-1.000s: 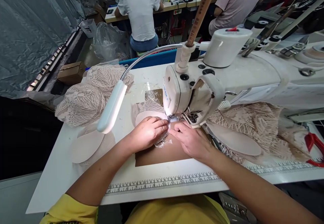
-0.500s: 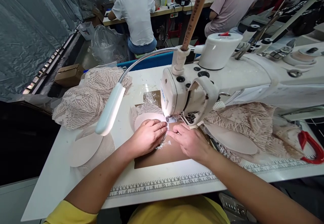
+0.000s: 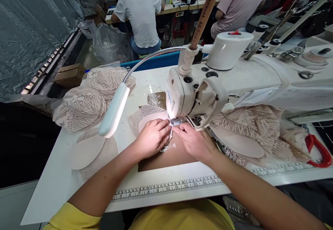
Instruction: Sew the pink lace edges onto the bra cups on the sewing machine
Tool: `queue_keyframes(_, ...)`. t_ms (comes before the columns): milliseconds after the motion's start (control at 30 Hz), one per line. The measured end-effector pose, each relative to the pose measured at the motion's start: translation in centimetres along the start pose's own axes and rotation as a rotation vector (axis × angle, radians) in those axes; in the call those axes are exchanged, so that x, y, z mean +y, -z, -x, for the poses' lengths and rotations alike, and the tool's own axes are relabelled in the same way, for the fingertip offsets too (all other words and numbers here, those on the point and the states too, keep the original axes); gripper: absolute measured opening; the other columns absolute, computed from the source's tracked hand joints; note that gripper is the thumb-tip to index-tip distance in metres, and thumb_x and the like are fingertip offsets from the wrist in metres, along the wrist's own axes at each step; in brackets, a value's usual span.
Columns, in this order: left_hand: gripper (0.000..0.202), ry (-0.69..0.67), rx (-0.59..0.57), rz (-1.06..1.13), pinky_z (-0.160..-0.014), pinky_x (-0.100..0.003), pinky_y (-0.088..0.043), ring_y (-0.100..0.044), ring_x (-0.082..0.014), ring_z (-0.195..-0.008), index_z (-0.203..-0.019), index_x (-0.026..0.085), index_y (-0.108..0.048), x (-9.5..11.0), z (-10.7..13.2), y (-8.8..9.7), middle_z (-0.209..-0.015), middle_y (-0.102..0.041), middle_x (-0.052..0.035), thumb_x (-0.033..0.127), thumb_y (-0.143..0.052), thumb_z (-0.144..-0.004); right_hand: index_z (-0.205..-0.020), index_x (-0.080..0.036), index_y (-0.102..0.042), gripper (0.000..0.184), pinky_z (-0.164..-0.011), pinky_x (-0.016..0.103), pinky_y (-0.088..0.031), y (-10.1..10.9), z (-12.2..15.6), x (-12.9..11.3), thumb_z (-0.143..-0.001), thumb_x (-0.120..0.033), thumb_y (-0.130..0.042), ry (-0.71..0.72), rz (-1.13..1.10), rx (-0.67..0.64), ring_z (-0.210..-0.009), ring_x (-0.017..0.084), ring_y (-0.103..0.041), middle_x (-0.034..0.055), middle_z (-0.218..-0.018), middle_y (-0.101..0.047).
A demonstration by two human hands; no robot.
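Note:
My left hand (image 3: pixel 154 137) lies flat over a beige foam cup (image 3: pixel 149 119) with sheer lace (image 3: pixel 134 121), fingers stretched toward the needle area. Opposite it, my right hand (image 3: pixel 194 140) has its fingers curled, with thumb and index closed on the lace edge (image 3: pixel 171 134) just in front of the presser foot (image 3: pixel 176 121). The fingertips of both hands almost meet there. Above them stands the white sewing machine head (image 3: pixel 179 93). Beneath the hands is a brown sheet (image 3: pixel 166 160) on the table. The needle tip is too small to make out.
A lamp (image 3: pixel 114 110) on a bendy neck hangs left of the machine. Lace bundles (image 3: pixel 80 108) and another cup piece (image 3: pixel 90 152) lie left; more lace (image 3: pixel 252 126) and red-handled scissors (image 3: pixel 321 152) lie right. A ruler strip (image 3: pixel 166 190) runs along the front. Two people sit beyond.
The foam cup and lace have shifted slightly under my left hand. Both hands stay by the presser foot, my right fingers a little nearer to it. The view has tilted slightly.

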State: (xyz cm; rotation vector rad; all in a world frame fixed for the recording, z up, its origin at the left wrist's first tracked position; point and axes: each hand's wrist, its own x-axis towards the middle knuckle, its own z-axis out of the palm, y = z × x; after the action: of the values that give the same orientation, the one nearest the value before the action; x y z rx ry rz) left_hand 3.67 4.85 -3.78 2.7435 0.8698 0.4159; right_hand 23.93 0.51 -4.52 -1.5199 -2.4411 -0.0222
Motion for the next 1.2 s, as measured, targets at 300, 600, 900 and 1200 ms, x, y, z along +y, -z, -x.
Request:
queue_keyframes(300, 0.025, -0.072, 0.056, 0.177, -0.087, -0.036, -0.049, -0.055, -0.0224, -0.102, -0.107, 0.014, -0.065, -1.2, 1.3, 1.8, -0.103, -0.064, -0.0129, 0.021, -0.047, -0.092, -0.117, -0.02, -0.065, 0.038, -0.058, 0.027, -0.031, -0.4, 0.8, 0.8, -0.087, -0.01, -0.045, 0.153, -0.209, -0.015, -0.078, 0.017, -0.046, 0.0062, -0.089, -0.06)
queue_keyframes(600, 0.024, -0.156, 0.003, 0.007, -0.072, -0.031, -0.046, -0.055, -0.0184, -0.081, -0.098, 0.016, -0.07, -0.6, 1.1, 0.6, -0.078, -0.063, -0.0077, 0.022, -0.047, -0.094, -0.109, -0.017, -0.067, 0.031, -0.063, 0.028, -0.035, -0.3, 0.8, 0.8, -0.089, -0.012, -0.044, 0.178, -0.281, 0.036, -0.075, 0.017, -0.048, 0.0058, -0.082, -0.061)
queue_keyframes(900, 0.025, -0.156, -0.032, -0.099, -0.087, -0.035, -0.047, -0.055, -0.0213, -0.103, -0.109, 0.015, -0.063, -0.7, 0.9, 0.1, -0.124, -0.061, -0.0104, 0.022, -0.042, -0.097, -0.104, -0.017, -0.067, 0.034, -0.064, 0.028, -0.029, -0.2, 0.6, 0.0, -0.081, -0.005, -0.045, 0.191, -0.153, -0.068, -0.076, 0.017, -0.043, 0.0052, -0.083, -0.058)
queue_keyframes(1200, 0.034, -0.058, -0.075, -0.136, -0.082, -0.036, -0.047, -0.053, -0.0231, -0.099, -0.12, 0.014, -0.06, -0.5, 0.0, -0.2, -0.129, -0.06, -0.0089, 0.026, -0.039, -0.097, -0.094, -0.017, -0.067, 0.03, -0.062, 0.03, -0.026, 0.4, 0.5, -0.1, -0.082, -0.005, -0.043, 0.209, -0.118, -0.017, -0.074, 0.018, -0.041, 0.0048, -0.077, -0.057)
